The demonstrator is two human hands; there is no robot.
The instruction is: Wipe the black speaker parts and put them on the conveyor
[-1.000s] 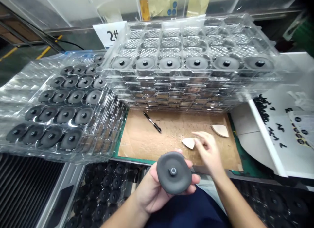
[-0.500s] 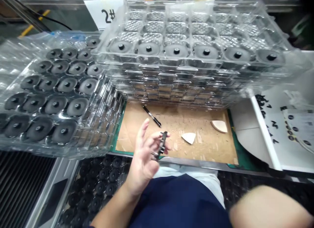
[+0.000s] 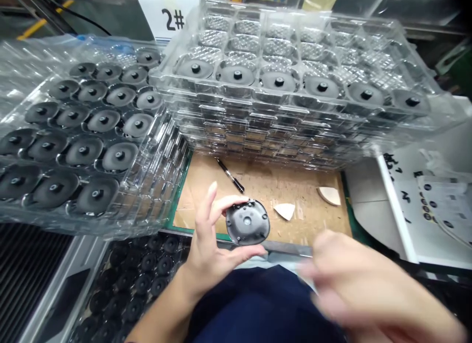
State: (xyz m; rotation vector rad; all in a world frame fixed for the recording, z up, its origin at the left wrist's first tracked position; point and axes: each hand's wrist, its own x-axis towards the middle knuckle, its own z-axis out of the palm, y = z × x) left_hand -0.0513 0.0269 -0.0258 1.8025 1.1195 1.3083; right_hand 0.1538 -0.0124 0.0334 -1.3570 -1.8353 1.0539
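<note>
My left hand grips a dark, rounded plastic cover by its edges, thumb below and fingers above. The cover's inner face, with small posts and a round centre, is turned toward me. To the right of it is my right hand, smeared by motion, so its fingers and anything in them cannot be made out. Beyond the cover, a black pen and a pale three-cornered pad lie on the cardboard. Another pale pad rests farther right.
Stacked clear trays stand at the back, with dark covers in the top one's front row. More trays of covers rise on the left. A white bin on the right holds small black parts. A "2#" sign stands behind.
The cover in my left hand has turned from edge-on to show its inner face. My right hand has come in from the lower right toward it.
</note>
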